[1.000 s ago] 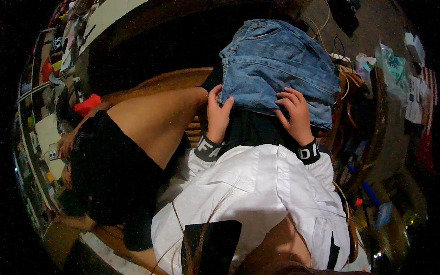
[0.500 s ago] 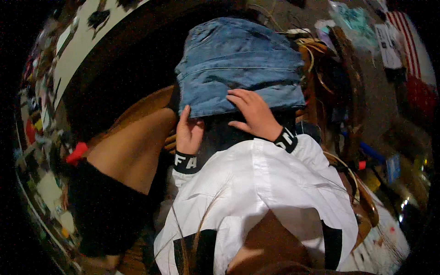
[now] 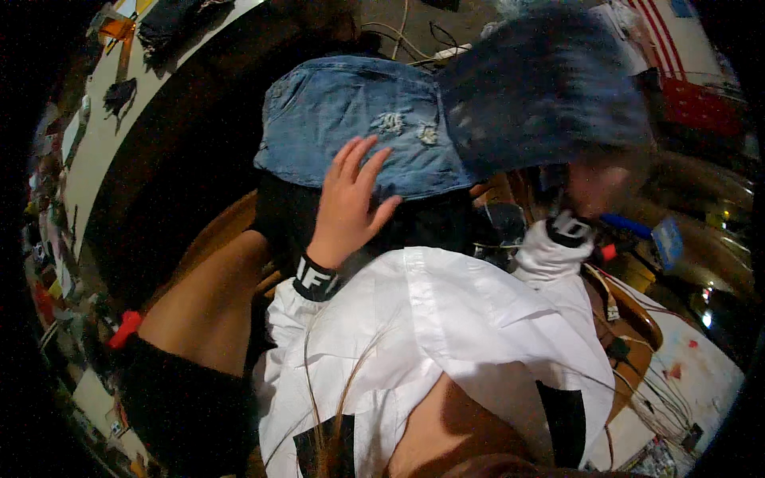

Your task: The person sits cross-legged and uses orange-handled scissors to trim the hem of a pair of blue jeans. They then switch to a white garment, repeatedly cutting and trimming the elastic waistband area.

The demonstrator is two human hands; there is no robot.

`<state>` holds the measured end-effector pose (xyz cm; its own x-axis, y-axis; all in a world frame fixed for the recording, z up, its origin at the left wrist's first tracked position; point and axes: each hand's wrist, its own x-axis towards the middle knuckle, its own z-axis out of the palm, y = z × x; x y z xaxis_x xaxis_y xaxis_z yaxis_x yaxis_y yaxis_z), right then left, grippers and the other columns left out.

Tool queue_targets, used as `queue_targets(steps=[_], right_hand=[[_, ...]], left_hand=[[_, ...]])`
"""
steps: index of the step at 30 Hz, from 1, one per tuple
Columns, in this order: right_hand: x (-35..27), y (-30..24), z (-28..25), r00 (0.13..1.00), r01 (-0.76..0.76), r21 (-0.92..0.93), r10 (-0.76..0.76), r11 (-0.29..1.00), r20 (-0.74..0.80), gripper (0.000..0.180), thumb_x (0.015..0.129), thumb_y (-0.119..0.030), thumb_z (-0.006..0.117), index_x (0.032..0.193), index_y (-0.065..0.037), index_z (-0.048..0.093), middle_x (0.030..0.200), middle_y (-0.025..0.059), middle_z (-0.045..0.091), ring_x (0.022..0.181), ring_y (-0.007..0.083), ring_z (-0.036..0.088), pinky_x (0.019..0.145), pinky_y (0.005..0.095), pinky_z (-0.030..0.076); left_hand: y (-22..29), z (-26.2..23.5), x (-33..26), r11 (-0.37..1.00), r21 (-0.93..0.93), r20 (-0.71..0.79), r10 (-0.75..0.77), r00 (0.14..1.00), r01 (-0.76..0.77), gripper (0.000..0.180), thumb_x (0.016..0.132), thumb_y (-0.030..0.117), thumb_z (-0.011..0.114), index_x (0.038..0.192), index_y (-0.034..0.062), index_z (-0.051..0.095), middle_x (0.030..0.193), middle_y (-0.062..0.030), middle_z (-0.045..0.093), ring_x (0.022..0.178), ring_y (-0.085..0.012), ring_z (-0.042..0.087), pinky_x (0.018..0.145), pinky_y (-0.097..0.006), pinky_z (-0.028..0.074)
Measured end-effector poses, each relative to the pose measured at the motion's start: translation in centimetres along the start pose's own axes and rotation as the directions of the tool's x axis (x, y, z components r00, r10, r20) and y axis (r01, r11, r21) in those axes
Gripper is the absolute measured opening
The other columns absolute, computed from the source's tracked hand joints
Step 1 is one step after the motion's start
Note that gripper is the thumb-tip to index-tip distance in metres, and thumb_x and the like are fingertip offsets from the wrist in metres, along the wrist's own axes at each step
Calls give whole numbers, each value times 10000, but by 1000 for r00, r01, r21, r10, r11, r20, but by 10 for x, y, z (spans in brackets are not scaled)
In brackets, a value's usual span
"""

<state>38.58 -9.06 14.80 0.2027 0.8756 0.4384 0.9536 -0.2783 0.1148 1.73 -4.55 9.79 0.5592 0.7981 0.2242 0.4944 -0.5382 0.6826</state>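
Pale-blue denim (image 3: 319, 111) lies across my lap, with frayed white rips near its right side. Over it my left hand (image 3: 347, 203) is open, fingers spread and tips at the cloth's near part. My right hand (image 3: 594, 187), smeared by motion, is at the near edge of a darker denim panel (image 3: 550, 88) swung out to the right. That panel is blurred and seems held by this hand, though its fingers are mostly hidden. The two denim pieces meet at mid-lap; whether they are one garment I cannot tell.
A curved pale tabletop (image 3: 80, 159) with dark cloth scraps (image 3: 187, 28) runs along the left. A person's bare leg (image 3: 211, 299) is close on my left. At right are a blue-handled tool (image 3: 625, 225), a wooden chair arm (image 3: 637, 319) and loose cables (image 3: 661, 398).
My right hand has moved far to the right, and a dark denim panel is now spread out there. Frayed rips now show on the pale denim. My left hand has shifted up onto the cloth.
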Motion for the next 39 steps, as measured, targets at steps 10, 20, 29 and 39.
queue_targets(steps=[10, 20, 29, 39], right_hand=[[-14, 245, -23, 815, -483, 524, 579, 702, -24, 599, 704, -114, 649, 1263, 11, 473, 1129, 139, 600, 964, 246, 579, 849, 316, 447], [2, 213, -57, 847, -511, -78, 487, 856, -213, 483, 744, -160, 551, 1197, 5, 521, 952, 163, 647, 800, 294, 615, 742, 353, 478], [-6, 276, -84, 806, -538, -124, 466, 834, -364, 357, 775, -170, 557, 1033, 75, 584, 1000, 268, 611, 911, 402, 585, 796, 409, 462], [10, 240, -64, 869, -267, 112, 289, 957, -401, 395, 770, -144, 619, 1071, 103, 558, 1044, 231, 615, 943, 344, 594, 848, 373, 454]], left_hand=[[-39, 23, -18, 996, 54, 134, -73, 988, 66, 726, 635, 54, 729, 1292, 87, 421, 1384, -129, 353, 1269, -331, 344, 1018, -415, 335], [-76, 8, -66, 952, -63, -318, -303, 899, 298, 400, 786, 82, 627, 1169, 35, 519, 1288, -144, 427, 1177, -312, 420, 1006, -387, 322], [-121, 20, -75, 8, -999, -29, -877, 480, -46, 294, 886, 208, 576, 1056, -32, 561, 1034, -94, 592, 988, -175, 543, 849, -242, 422], [-206, 32, -8, 46, -978, -156, -805, 572, -202, 234, 787, 5, 546, 1018, 4, 577, 1040, -133, 591, 996, -262, 549, 910, -376, 421]])
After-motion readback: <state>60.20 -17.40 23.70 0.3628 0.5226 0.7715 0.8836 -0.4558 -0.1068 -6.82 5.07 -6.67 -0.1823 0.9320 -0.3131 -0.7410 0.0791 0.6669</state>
